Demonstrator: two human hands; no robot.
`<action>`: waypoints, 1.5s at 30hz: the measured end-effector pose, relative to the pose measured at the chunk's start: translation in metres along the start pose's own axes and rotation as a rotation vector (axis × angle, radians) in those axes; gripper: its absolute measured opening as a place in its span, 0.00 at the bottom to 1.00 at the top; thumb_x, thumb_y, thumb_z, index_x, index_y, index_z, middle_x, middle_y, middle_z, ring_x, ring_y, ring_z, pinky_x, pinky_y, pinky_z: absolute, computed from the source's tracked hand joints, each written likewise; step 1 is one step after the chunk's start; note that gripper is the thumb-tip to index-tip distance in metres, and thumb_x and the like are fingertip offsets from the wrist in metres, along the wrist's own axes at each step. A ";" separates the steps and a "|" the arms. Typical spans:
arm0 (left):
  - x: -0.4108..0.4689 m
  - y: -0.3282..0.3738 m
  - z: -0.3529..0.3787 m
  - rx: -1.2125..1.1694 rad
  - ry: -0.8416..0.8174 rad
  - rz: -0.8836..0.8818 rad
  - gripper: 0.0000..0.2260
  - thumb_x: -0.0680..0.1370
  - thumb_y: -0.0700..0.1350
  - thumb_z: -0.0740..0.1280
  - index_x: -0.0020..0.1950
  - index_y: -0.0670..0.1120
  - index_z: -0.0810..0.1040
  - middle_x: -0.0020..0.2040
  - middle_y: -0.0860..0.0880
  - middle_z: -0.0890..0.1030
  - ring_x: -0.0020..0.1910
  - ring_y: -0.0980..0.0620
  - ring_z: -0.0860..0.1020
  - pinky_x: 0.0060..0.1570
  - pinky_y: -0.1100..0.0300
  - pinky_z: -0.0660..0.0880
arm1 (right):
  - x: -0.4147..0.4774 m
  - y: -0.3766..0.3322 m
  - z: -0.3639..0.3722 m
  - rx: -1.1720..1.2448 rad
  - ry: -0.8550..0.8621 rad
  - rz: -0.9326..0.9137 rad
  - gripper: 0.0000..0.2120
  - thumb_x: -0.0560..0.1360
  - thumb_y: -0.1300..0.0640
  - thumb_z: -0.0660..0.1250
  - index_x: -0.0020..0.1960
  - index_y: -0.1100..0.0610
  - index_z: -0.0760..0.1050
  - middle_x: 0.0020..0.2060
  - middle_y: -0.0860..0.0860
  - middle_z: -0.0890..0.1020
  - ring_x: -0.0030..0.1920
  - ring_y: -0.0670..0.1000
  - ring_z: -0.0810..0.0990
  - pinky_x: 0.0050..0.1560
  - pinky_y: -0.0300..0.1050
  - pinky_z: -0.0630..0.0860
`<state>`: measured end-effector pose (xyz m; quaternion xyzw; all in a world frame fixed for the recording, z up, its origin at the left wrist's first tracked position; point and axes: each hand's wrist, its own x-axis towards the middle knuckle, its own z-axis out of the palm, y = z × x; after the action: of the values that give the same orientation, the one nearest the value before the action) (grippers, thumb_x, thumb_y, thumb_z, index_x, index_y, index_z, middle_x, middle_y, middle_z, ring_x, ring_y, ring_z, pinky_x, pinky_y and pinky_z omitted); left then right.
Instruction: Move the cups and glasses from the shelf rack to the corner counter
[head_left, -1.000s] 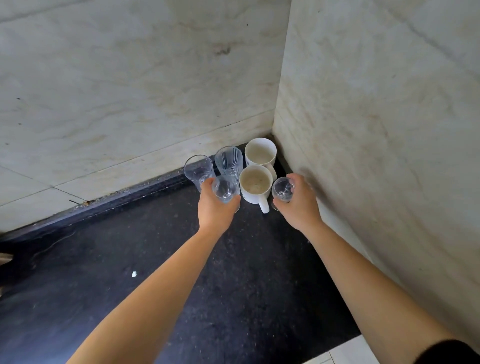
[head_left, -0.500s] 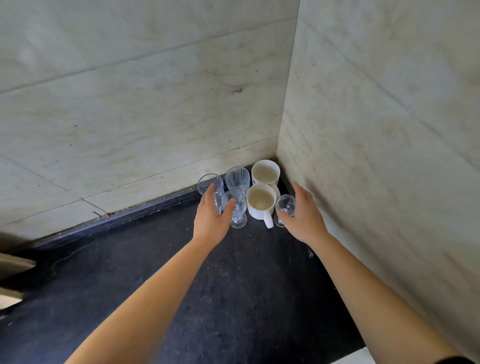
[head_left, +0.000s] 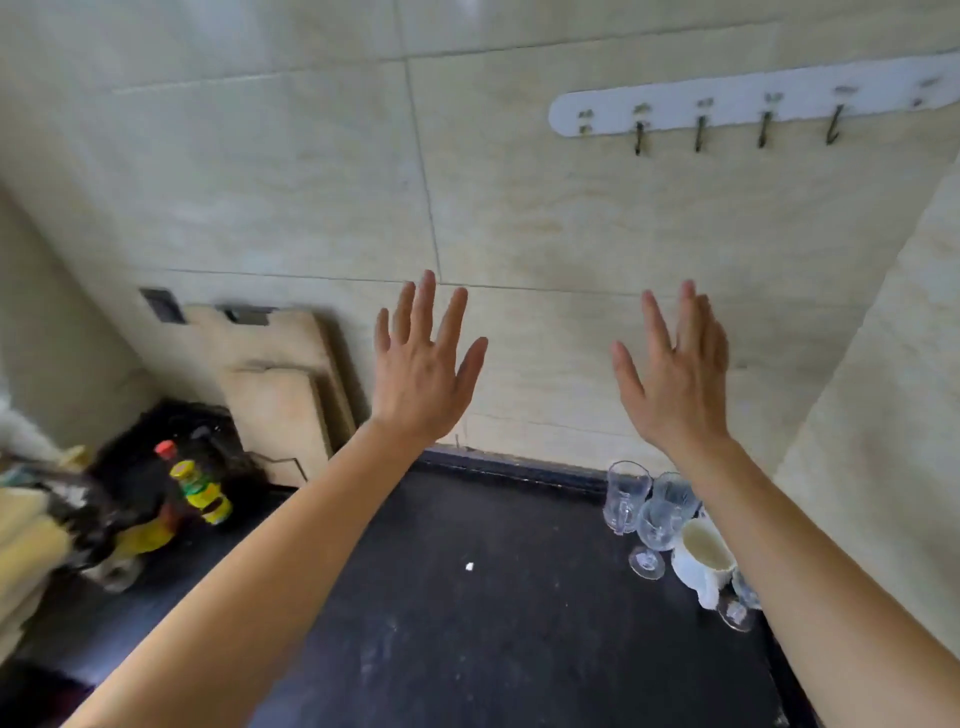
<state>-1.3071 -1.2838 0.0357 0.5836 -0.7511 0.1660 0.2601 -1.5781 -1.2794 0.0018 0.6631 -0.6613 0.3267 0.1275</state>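
Nearby, forearms: both reach forward over the counter; the right one crosses in front of the far-right corner and hides part of it.
Counter: black and speckled, with a small white speck near its middle.
Cups and glasses: clustered upright in the far-right corner of the counter. A small stemmed glass stands nearest, just beside the right forearm. Next come a white mug and a stemmed glass just left of it. A glass mug and a ribbed glass stand behind, by the wall. Whether they touch one another cannot be told.
Left side: bottles, blurred, stand among dark clutter, well apart from the cluster.
Left hand: holds nothing, fingers straight and spread wide, up in the air left of the cluster.
Right hand: also holds nothing, fingers straight, above the cluster and touching none of it.
Far: cutting boards lean on the wall at far left; a hook rail hangs high at far right.
Step in hand: with both hands bare and the group standing, this looks like the pause after a set-down.
Next move: the shelf rack is out of view. If pieces remain there, the next move is to turn to it and grip each one by its body. Each would then go down on the near-left side of the group, without knocking the tippy stemmed glasses.
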 end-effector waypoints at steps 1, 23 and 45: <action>-0.018 -0.020 -0.019 0.039 0.040 -0.048 0.28 0.83 0.60 0.50 0.80 0.47 0.59 0.81 0.39 0.54 0.79 0.36 0.52 0.75 0.37 0.51 | 0.002 -0.025 0.004 0.030 0.016 -0.074 0.32 0.83 0.40 0.52 0.81 0.57 0.57 0.81 0.66 0.51 0.79 0.69 0.53 0.77 0.66 0.51; -0.612 -0.283 -0.493 0.895 0.264 -1.071 0.32 0.82 0.63 0.52 0.82 0.49 0.52 0.82 0.41 0.47 0.80 0.39 0.46 0.74 0.32 0.48 | -0.370 -0.728 -0.092 1.006 -0.117 -1.190 0.35 0.81 0.37 0.57 0.83 0.52 0.55 0.82 0.62 0.50 0.82 0.63 0.49 0.79 0.65 0.48; -0.948 -0.490 -0.694 1.083 0.189 -1.477 0.33 0.81 0.62 0.50 0.82 0.47 0.51 0.82 0.40 0.45 0.80 0.41 0.46 0.75 0.36 0.48 | -0.718 -1.150 -0.154 1.287 -0.359 -1.555 0.38 0.80 0.38 0.61 0.83 0.53 0.54 0.82 0.60 0.50 0.81 0.62 0.51 0.78 0.61 0.48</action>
<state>-0.5249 -0.2799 0.0175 0.9412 0.0170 0.3336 0.0514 -0.4514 -0.5099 -0.0119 0.8901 0.2428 0.3426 -0.1771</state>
